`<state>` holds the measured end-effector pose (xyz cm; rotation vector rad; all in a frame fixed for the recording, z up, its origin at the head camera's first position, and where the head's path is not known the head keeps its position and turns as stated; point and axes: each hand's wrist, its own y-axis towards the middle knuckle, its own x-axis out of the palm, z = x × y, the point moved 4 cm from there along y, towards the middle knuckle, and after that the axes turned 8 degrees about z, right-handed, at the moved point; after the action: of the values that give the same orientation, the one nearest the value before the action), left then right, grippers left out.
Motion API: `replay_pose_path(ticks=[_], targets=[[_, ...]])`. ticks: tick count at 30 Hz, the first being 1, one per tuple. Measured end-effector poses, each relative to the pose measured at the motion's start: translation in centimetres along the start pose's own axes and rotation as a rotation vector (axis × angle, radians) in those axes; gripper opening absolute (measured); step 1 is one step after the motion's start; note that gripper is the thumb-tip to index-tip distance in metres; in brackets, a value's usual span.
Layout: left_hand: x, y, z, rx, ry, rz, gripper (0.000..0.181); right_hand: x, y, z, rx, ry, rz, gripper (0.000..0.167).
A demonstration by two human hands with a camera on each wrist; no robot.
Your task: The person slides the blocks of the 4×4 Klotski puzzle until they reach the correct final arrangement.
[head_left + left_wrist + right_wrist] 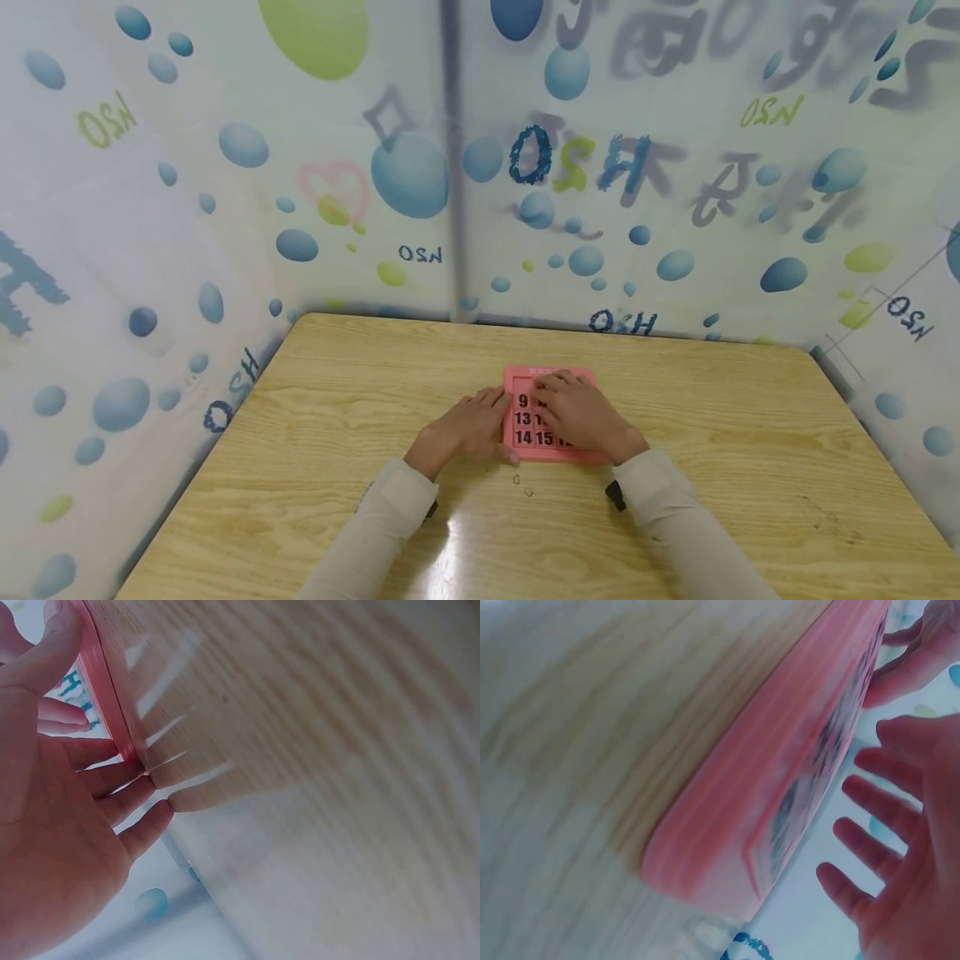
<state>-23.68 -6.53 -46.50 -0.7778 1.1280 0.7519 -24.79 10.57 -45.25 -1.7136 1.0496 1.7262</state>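
Note:
A pink sliding number puzzle (523,438) lies flat on the wooden table; tiles 9, 13, 14 and 15 are readable. My left hand (472,425) holds its left side, with fingers along the edge and thumb at the near left corner. In the left wrist view, fingertips (161,808) rest on the wood beside the pink frame (105,679). Over the right part of the tiles is my right hand (581,414), covering several numbers. The right wrist view has this hand (911,847) with spread, lightly bent fingers above the board; contact there is unclear.
The wooden table (337,383) extends on all sides of the puzzle. Behind it and at both sides hang white sheets (405,292) printed with blue and green bubbles. Light glares off the table's near part.

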Motion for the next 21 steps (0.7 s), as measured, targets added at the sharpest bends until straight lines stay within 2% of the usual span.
replay_pose_path(ticks=[7,21], targets=[[-0.05,-0.08,-0.03,-0.003,0.002,-0.005,0.107,0.15,-0.08,0.86,0.018,-0.073,0.018,0.037],[-0.06,-0.04,-0.03,0.001,-0.002,-0.005,0.106,0.08,0.37,0.22,0.026,-0.037,-0.004,0.036]])
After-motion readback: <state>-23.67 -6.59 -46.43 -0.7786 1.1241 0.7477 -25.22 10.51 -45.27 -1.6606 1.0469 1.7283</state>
